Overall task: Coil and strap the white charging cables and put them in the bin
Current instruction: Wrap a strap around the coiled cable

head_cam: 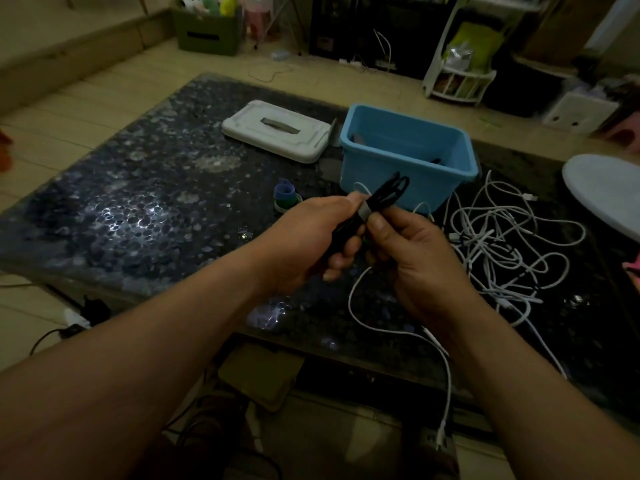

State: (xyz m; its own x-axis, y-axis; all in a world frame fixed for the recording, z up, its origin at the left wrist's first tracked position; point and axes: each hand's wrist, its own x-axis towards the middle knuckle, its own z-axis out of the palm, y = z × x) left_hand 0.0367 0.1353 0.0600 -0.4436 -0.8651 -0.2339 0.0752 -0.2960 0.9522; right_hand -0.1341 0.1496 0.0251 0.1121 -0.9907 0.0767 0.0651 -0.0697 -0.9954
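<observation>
— How are the hands sitting?

— Both forearms are reaching in over the table (138, 188) and meeting in the middle. The left hand (311, 244) is wrapping its fingers round the lower end of a black bundle (388, 192), whose loops are poking up and to the right. The right hand (415, 258) is pinching the same bundle with its thumb on top, just beside a pale band.

— And the white cables?

— Most are lying in a tangled pile (502, 247) on the table, right of the hands. One cable (446, 372) is running from under the hands and hanging over the near edge (I cannot tell whether either hand is gripping it).

— The bin?

— The blue bin (381, 171) is standing open beyond the hands, its white lid (277, 133) lying flat to its left. Strap rolls (285, 195) are sitting near the left hand.
</observation>
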